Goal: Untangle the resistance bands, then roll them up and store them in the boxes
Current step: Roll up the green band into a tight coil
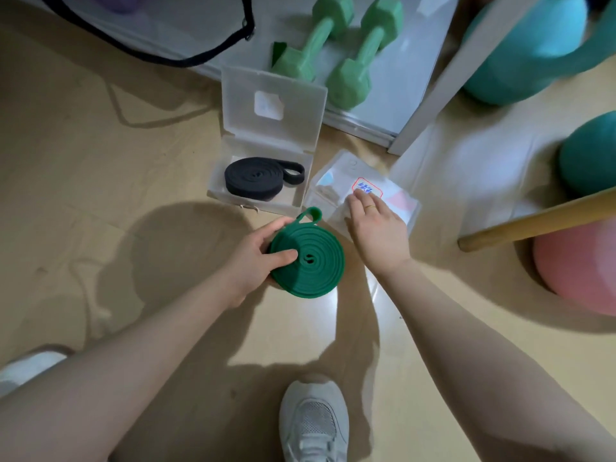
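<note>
On the floor the open box (266, 141) already holds the rolled black band (258, 178), lid tipped back. Just right of it lies the closed box (361, 191), still shut, with the right hand (376, 231) resting on its lid, fingers fairly straight, gripping nothing. The left hand (260, 258) grips the rolled green band (308, 260), thumb across the coil; the closed box sits just ahead and right, nearer the right hand.

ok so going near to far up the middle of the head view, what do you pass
white sneaker → rolled green resistance band in the left hand → rolled black resistance band in the open clear box → green dumbbells
</note>
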Action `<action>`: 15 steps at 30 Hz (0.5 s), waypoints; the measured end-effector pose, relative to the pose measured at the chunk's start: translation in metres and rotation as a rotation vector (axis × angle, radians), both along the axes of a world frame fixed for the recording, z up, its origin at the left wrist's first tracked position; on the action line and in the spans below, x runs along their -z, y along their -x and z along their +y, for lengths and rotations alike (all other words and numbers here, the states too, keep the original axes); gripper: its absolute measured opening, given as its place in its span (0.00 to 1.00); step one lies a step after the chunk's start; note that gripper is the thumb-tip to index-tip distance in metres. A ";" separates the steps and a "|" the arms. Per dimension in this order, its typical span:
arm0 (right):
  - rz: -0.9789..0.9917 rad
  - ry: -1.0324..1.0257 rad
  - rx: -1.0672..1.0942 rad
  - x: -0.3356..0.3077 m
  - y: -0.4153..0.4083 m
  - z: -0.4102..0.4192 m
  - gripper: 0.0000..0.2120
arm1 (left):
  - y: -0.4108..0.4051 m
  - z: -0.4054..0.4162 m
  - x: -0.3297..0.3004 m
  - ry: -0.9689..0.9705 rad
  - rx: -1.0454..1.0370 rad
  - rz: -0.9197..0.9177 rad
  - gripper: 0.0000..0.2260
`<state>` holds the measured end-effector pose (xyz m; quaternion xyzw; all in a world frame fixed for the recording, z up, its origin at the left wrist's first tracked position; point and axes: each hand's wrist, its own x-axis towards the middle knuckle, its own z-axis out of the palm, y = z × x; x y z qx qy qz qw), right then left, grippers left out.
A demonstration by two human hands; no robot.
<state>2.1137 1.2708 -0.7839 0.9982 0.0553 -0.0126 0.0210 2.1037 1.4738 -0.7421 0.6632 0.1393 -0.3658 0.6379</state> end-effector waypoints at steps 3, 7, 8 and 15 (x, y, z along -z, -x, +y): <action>-0.067 -0.070 0.003 0.000 0.009 -0.002 0.23 | 0.003 -0.008 -0.001 0.011 -0.009 0.000 0.23; -0.177 -0.149 0.029 -0.004 0.023 -0.006 0.20 | 0.003 -0.017 -0.005 0.018 -0.015 0.017 0.24; -0.208 -0.158 0.061 -0.008 0.025 -0.008 0.17 | 0.004 -0.017 -0.007 0.007 0.008 0.021 0.24; -0.390 -0.055 0.242 -0.048 0.016 -0.029 0.15 | 0.000 0.007 -0.031 -0.064 0.330 0.095 0.22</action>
